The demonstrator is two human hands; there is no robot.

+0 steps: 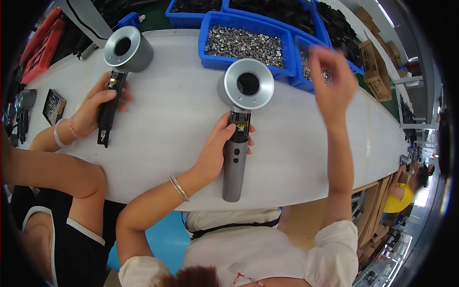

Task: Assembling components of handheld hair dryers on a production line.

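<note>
My left hand [214, 148] is wrapped round the handle of a silver-grey hair dryer [235, 176], just below its ring-shaped head. At the grip, the handle's upper part lies bare, with a dark inner frame and a bit of yellowish circuitry showing by my thumb. Two dark buttons sit on the grey sleeve lower down. My right hand [336, 88] is raised at the right, by a small blue bin [302, 82] of shiny metal parts. Motion blurs its curled fingers, so whether it holds anything cannot be made out.
Beyond the dryer stands a larger blue bin [205, 60] of small metal pieces, with more bins of black parts behind. At left a co-worker's hand [91, 107] holds another hair dryer [141, 53]; a small black tray [54, 106] lies beside it. Cardboard boxes [375, 71] stand far right.
</note>
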